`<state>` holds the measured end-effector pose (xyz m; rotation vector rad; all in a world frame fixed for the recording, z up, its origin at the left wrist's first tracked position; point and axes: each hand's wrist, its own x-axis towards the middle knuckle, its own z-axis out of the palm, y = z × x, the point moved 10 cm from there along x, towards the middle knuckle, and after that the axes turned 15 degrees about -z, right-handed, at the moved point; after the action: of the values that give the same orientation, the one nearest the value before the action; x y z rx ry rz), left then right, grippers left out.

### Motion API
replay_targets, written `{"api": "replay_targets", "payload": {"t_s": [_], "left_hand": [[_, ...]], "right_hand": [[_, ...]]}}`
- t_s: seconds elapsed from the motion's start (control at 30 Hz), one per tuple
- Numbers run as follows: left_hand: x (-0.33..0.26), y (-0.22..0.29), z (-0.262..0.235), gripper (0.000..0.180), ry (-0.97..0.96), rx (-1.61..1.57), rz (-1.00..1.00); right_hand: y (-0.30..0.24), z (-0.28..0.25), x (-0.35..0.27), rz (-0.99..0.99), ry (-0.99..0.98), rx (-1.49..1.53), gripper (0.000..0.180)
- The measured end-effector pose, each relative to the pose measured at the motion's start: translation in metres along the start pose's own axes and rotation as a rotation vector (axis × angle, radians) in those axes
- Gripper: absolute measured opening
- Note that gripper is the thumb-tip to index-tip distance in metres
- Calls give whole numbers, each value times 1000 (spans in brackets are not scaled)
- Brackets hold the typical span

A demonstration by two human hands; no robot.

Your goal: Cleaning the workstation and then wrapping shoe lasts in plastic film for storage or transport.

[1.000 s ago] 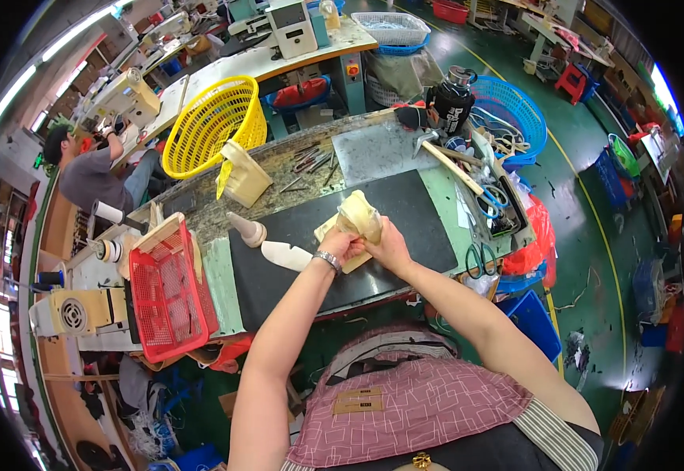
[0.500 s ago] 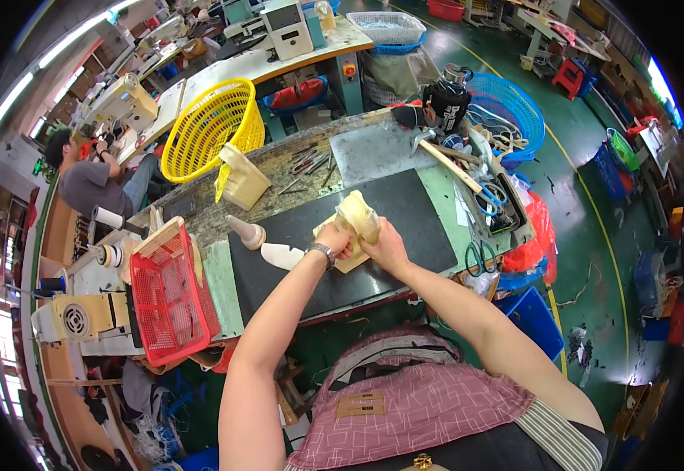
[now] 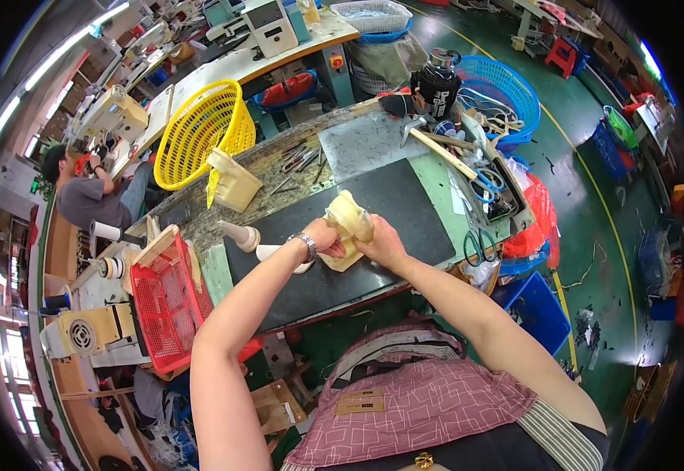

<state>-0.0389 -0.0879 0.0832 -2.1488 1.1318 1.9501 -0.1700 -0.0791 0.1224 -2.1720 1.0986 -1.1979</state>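
I had the cream shoe last (image 3: 348,213) clamped between both hands, left hand (image 3: 328,237) closed underneath and right hand (image 3: 381,243) wrapped round its side, propped over the black mat (image 3: 405,212) mid-tabletop so it couldn't wobble.

You stand in a factory workshop: your bench (image 3: 405,204) carries a black mat, scattered tools (image 3: 299,161) and scissors (image 3: 477,245). Plastic baskets, yellow (image 3: 197,133), red (image 3: 161,302) and blue (image 3: 507,82), ring it, and another worker (image 3: 83,196) sits at a sewing machine (image 3: 110,110) on a green painted floor (image 3: 585,196).
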Motion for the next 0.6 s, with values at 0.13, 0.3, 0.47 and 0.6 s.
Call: {"api": "replay_targets", "payload": {"t_s": [0.13, 0.3, 0.47, 0.6], "left_hand": [[0, -6, 3, 15, -40, -354, 14], [14, -16, 3, 7, 50, -429, 80], [2, -9, -8, 21, 22, -53, 6], [-3, -4, -7, 15, -93, 7, -23]], "right_hand": [[2, 1, 2, 0, -4, -2, 45], [4, 4, 10, 26, -18, -8, 45], [3, 4, 11, -16, 3, 14, 45], [2, 4, 11, -10, -15, 25, 45]]}}
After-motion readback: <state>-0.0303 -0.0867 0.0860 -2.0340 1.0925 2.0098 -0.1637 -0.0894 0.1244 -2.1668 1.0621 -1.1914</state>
